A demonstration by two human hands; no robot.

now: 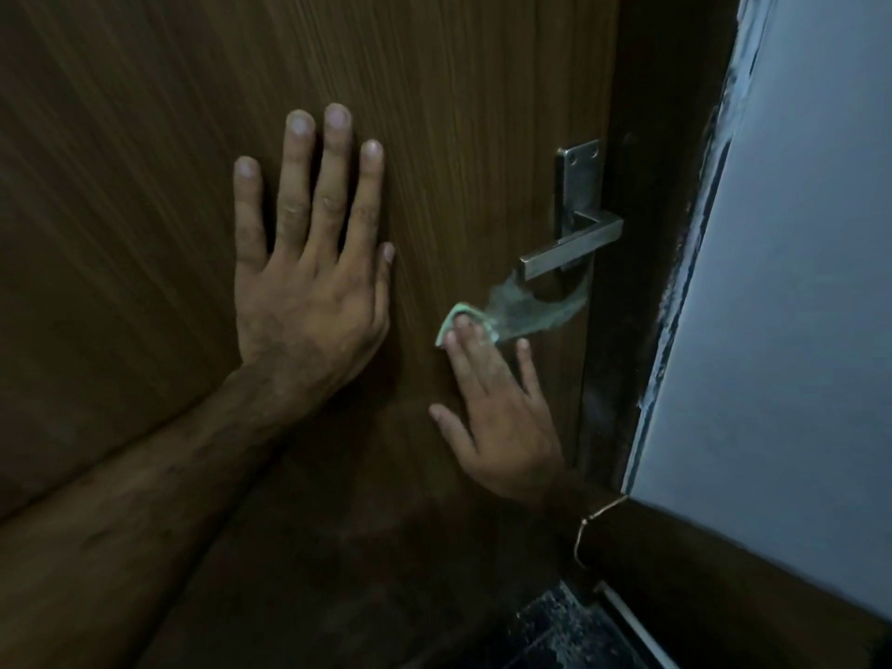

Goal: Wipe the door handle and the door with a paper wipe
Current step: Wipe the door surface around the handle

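Note:
A dark brown wooden door (145, 137) fills most of the view. Its metal lever handle (572, 251) sits on a long plate at the right edge. My left hand (309, 268) lies flat on the door with fingers spread and straight, left of the handle. My right hand (502, 417) presses a pale green paper wipe (521, 311) against the door with straight fingers, just below the handle. The wipe trails up and right, under the lever, and looks blurred.
The dark door frame (647, 234) runs beside the handle, with a pale wall (796, 282) to its right. A patch of dark speckled floor (569, 630) shows at the bottom. A thin band (586, 523) circles my right wrist.

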